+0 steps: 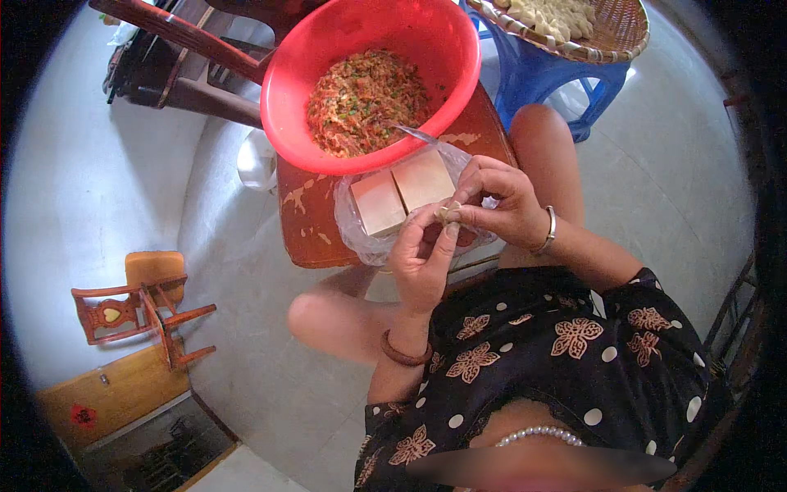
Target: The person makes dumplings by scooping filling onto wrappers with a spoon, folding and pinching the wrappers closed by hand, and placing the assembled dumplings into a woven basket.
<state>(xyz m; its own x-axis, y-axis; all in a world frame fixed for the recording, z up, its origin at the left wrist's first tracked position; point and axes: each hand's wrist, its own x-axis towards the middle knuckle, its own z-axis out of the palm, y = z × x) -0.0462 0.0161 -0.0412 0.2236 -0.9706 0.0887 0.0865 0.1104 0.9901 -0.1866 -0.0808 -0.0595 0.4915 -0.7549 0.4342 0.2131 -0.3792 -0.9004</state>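
Between the fingertips of both hands is a small pale dumpling point(448, 213), mostly covered by the fingers. My left hand point(422, 261) pinches it from the left, and my right hand point(502, 201) pinches its other side. Just beyond my hands, two stacks of square dumpling wrappers point(379, 205) lie side by side on a clear plastic bag point(351, 231). Behind them a large red basin point(287, 135) holds chopped filling point(369, 102) with orange and green bits. A metal utensil point(416, 134) leans in the filling, its handle toward the basin's near rim.
The basin and wrappers rest on a worn wooden stool point(305, 238) before my knees. At the far right, a woven basket point(621, 33) of shaped dumplings point(553, 16) sits on a blue plastic stool point(602, 102). Wooden furniture point(197, 98) stands at far left, a small chair point(156, 307) farther down.
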